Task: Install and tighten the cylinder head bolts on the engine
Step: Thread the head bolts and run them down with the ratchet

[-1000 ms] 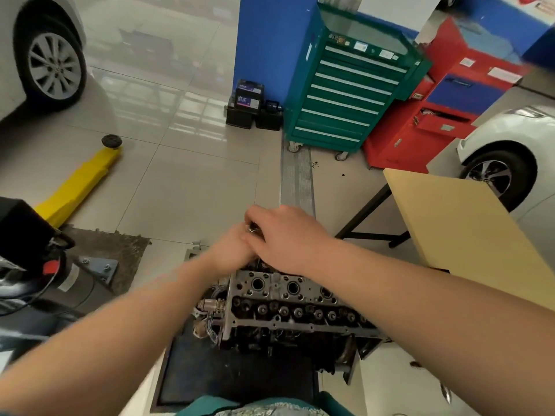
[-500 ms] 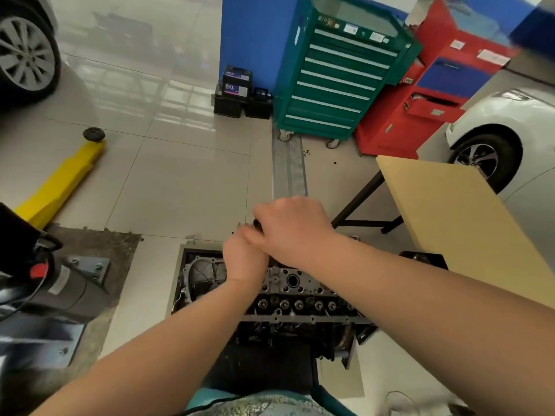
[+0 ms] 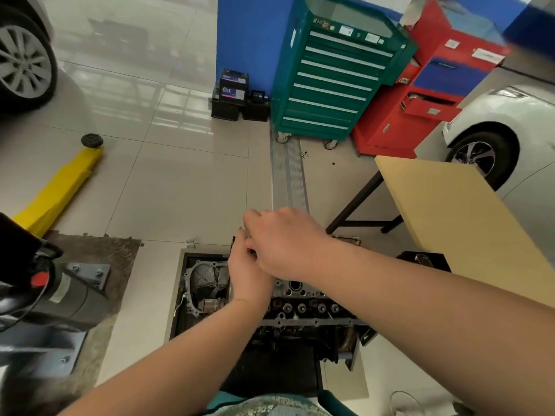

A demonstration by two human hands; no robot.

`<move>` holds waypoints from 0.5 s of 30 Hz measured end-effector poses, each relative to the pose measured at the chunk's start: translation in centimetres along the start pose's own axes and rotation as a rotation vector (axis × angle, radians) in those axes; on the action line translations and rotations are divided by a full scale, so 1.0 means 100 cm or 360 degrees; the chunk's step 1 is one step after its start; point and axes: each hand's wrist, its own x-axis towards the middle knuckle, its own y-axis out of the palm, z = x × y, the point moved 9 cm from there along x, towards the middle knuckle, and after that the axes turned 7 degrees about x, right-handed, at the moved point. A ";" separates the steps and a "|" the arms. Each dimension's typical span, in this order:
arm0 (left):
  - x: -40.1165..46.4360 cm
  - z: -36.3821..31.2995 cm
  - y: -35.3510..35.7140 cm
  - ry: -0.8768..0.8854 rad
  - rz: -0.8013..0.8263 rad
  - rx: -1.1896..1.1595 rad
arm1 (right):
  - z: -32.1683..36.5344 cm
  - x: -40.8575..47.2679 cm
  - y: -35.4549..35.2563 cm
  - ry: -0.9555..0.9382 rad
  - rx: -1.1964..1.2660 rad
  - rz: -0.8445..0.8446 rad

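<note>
Grey, grimy engine on the floor, cylinder head up, partly hidden.

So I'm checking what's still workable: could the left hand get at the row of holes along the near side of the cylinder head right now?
Probably yes. The left hand sits right above the cylinder head, and that row lies uncovered between the two forearms. But it seems to be gripping a small metal part together with the right hand, so it would have to let go first.
</note>
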 end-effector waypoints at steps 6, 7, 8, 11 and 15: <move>0.038 -0.015 0.012 0.0257 0.0223 0.1192 | -0.027 0.001 -0.002 0.0330 0.0157 -0.0091; 0.045 -0.014 0.015 0.0261 0.0470 0.1088 | -0.030 0.002 -0.003 0.0361 0.0199 -0.0109; 0.049 -0.014 0.014 0.0258 0.0702 0.0933 | -0.030 0.003 -0.003 0.0356 0.0231 -0.0129; 0.049 -0.028 0.011 0.0205 0.1069 0.0653 | -0.024 0.008 -0.009 0.0204 0.0221 -0.0169; 0.036 -0.036 0.012 0.0281 0.1067 0.0586 | -0.018 0.013 -0.009 -0.0004 0.0238 0.0024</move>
